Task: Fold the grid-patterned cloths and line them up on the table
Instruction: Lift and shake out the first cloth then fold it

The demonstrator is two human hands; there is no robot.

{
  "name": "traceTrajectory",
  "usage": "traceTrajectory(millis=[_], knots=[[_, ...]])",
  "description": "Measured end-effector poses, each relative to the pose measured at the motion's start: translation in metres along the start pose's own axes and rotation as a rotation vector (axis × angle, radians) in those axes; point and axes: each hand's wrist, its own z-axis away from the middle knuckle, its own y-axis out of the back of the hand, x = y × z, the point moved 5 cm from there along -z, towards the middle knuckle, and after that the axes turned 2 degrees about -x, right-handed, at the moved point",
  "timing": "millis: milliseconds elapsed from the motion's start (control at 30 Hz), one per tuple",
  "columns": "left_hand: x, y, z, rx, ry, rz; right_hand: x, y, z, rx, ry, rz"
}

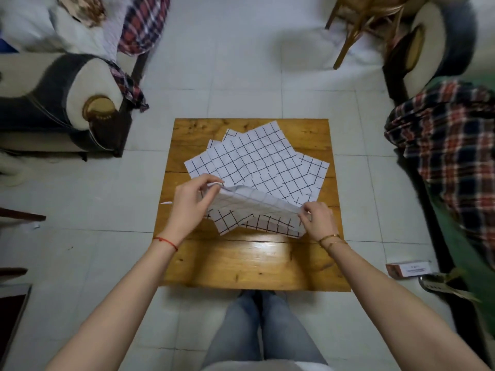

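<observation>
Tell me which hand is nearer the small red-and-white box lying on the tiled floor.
Right. The right hand pinches the lifted grid-patterned cloth on the table side facing the small red-and-white box; the left hand pinches it at the opposite side.

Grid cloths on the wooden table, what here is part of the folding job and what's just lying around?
Part of the job:
grid-patterned cloths fanned in a pile
top cloth, its near edge lifted by left hand and right hand
wooden table

Lying about:
plaid garments on the sofa
small box on the floor
wooden chair
</observation>
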Motion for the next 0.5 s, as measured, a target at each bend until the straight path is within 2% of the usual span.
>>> traceTrajectory(millis=[333,500], knots=[[0.05,0.078,-0.009,0.219,-0.015,0.011,-0.022,0.091,-0.006,0.059,0.018,-0.088],[0.077,0.117,-0.008,0.3,-0.082,0.035,-0.038,0.13,-0.001,0.122,0.05,-0.147]])
